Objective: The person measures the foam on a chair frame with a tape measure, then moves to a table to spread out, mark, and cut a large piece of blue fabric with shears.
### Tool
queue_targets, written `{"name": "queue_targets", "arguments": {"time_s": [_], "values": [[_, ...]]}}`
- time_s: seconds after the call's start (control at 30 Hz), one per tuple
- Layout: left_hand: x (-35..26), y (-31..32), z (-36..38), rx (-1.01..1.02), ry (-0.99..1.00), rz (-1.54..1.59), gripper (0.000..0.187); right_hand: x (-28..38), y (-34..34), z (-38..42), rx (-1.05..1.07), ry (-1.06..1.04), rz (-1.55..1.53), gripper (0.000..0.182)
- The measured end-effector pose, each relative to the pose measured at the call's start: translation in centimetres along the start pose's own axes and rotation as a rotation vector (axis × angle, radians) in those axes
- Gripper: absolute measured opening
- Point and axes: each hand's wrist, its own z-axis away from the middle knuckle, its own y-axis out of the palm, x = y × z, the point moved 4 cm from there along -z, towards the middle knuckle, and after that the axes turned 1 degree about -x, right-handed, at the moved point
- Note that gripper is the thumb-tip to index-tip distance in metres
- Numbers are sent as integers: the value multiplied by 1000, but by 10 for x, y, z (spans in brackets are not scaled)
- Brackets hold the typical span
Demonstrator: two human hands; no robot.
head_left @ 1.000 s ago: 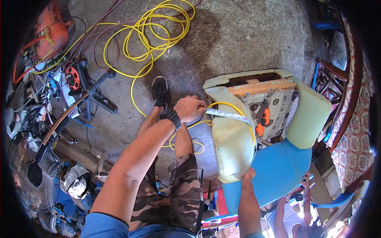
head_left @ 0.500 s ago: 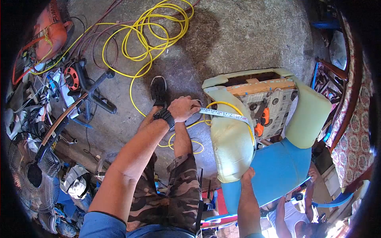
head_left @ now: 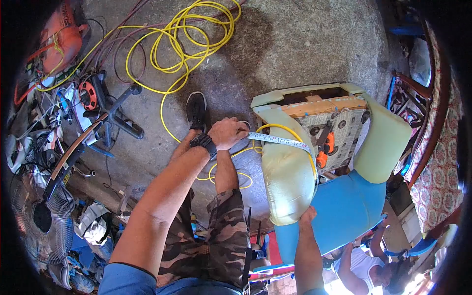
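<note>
My left hand (head_left: 228, 133), with a dark watch on its wrist, is closed on the end of a white measuring tape (head_left: 280, 140). The tape runs across the pale foam-padded arm (head_left: 285, 182) of an armchair frame and bends down on its inner side. My right hand (head_left: 308, 215) is closed at the junction of that arm and the blue foam backrest (head_left: 344, 211); what its fingers grip is hidden. A yellow hose (head_left: 290, 130) loops over the same arm. An orange-and-black tool (head_left: 325, 147) lies on the patterned seat (head_left: 344, 132).
A person in a white top (head_left: 356, 268) is behind the backrest, one hand near its edge. Yellow hose coils (head_left: 182, 44) lie on the concrete floor (head_left: 305, 44). A fan (head_left: 42, 216) and clutter line the left; patterned upholstery (head_left: 437, 182) stands at right.
The person in the white top has shifted, with one hand lower beside the backrest's edge. My hands, the tape and the armchair have barely moved.
</note>
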Motion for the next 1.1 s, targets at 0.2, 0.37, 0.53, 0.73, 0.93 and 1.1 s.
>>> {"name": "queue_targets", "arguments": {"time_s": [0.2, 0.37, 0.53, 0.73, 0.93, 1.1], "values": [[0, -4, -2, 52, -29, 13, 28, -6, 0, -8, 12, -21, 150, 27], [-3, -8, -1, 37, -31, -6, 28, 9, -1, 5, 23, -63, 243, 26], [-1, -5, -1, 46, -23, 9, 27, 33, -4, 23, 26, 55, 87, 22], [1, -4, 0, 36, -25, 4, 27, -9, 2, -8, 62, -7, 173, 24], [-3, -5, 0, 23, -38, -13, 27, -49, 6, -35, 57, -105, 67, 27], [5, -1, -3, 23, 6, -8, 27, 28, -6, 15, 36, -130, 296, 27]]}}
